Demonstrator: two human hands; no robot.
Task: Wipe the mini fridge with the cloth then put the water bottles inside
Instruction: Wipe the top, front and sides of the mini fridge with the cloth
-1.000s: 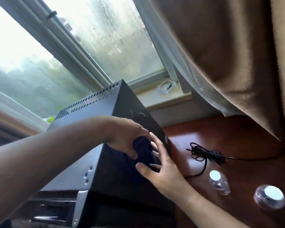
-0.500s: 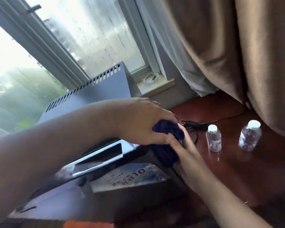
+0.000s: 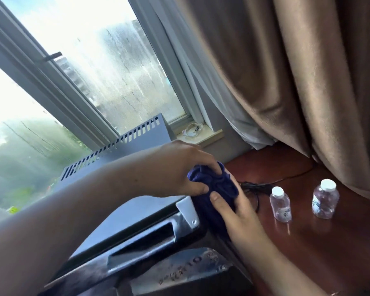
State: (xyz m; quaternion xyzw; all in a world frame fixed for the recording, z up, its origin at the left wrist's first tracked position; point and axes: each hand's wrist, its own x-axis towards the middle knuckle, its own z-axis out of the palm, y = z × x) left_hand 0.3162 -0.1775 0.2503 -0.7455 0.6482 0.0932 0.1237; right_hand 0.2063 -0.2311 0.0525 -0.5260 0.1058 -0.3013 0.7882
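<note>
Left hand and right hand are both gripping the cloth at the mini fridge | I'm seeing two water bottles standing right of them.

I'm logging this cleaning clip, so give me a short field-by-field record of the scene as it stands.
grip: left hand and right hand both hold the cloth
cloth: dark blue, bunched, at the top right corner of the fridge
fridge: vent slots along its top, beside the window
bottles: two, capped, upright on the table, untouched
cord: black, on the table behind the bottles
stage: wiping; bottles not yet inside
</note>
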